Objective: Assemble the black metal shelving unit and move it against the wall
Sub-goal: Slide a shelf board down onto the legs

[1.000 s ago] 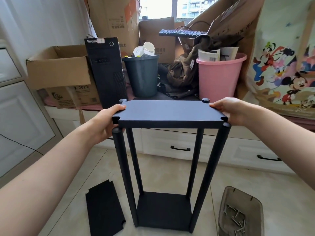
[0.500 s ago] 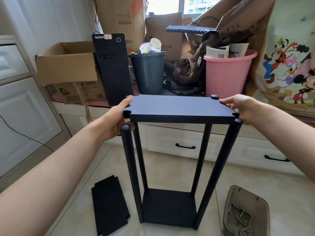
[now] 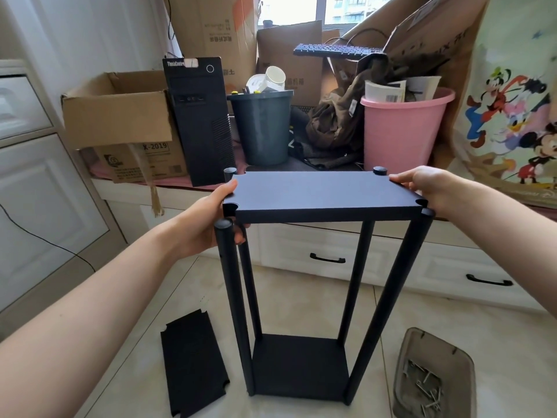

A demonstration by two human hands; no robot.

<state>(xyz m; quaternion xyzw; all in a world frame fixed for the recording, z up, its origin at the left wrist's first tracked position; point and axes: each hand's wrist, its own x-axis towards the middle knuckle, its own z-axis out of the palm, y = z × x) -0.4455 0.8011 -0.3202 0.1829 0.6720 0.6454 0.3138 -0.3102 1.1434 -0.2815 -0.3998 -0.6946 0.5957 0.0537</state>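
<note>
The shelving unit (image 3: pixel 301 297) stands upright on the tiled floor (image 3: pixel 422 321) at the middle of the view, its bottom panel (image 3: pixel 298 363) already fixed between four round posts. The top panel (image 3: pixel 322 193), a flat matte black sheet with a fine grain and scooped corner notches, is held level at the post tops, probably so each notch can be lined up with its tube. The near left post (image 3: pixel 232 297) stands just outside its notch, so seating looks unfinished. The left hand (image 3: pixel 211 220) grips the panel's 9 o'clock edge, thumb on top and fingers curled beneath; the right hand (image 3: pixel 422 188) pinches the 3 o'clock edge. A spare panel (image 3: pixel 193 363) lies flat at 7 o'clock, and a translucent tray (image 3: pixel 434 375) of metal screws sits at 5 o'clock, near for fastening. Cardboard boxes and a pink bucket (image 3: pixel 404 131) crowd the window ledge at 12 o'clock
</note>
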